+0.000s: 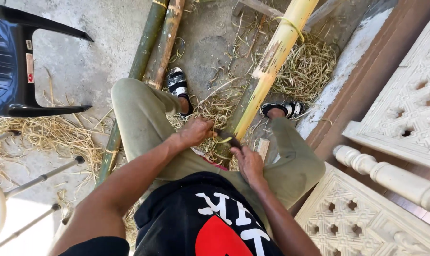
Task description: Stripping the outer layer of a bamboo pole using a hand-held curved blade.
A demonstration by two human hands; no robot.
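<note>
Hands meet at the near end of a long yellow bamboo pole (272, 59), which slants across the concrete floor (82, 57) between the person's knees. The left hand (194, 132) is closed around one end of a dark curved blade (228, 138) laid against the pole; the right hand (248, 163) grips its other end. Dry straw-coloured shavings (307, 66) lie beside the pole, and two green bamboo poles (155, 42) lie left of it.

Black shirt (210, 223) with white-red print, olive trousers (143, 123), black-white strapped sandals (178, 84), bare forearms.
</note>
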